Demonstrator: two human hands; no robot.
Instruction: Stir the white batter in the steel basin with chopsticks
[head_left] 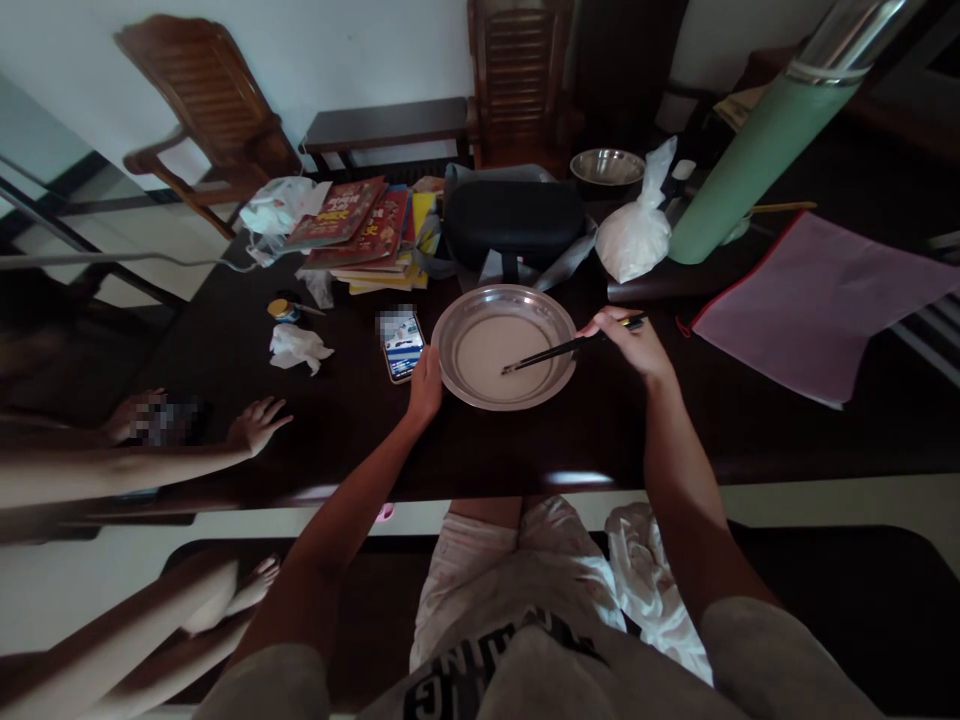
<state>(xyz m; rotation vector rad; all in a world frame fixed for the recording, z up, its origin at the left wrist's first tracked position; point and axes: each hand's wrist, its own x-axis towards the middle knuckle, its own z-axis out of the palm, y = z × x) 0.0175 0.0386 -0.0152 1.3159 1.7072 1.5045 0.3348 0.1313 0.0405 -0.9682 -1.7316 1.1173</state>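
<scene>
The step in hand seems to be mixing: in the right hand [636,342] there is a pair of dark chopsticks [547,353], and their tips stand in the pale, smooth content [491,335] of the metal basin [504,403]. This basin rests on the dark table [480,452], directly in front of the person, just right of a lit phone [406,350]. A tied bag with white stuff [634,243] stands behind it, to the right (maybe it is flour, but I cannot tell). In my judgement, the next move calls for a calm circle of the chopsticks through the content, with the basin steadied so that it does not slide or spill.

About the grip: the right hand is closed narrowly around the upper part of the chopsticks, which lean down toward the left; its fingertips are close to the right rim, and whether they touch it is not clear. The left hand [426,388] is against the left side of the basin. How far its fingers curl under the rim, I cannot tell, because they are partly hidden.
</scene>
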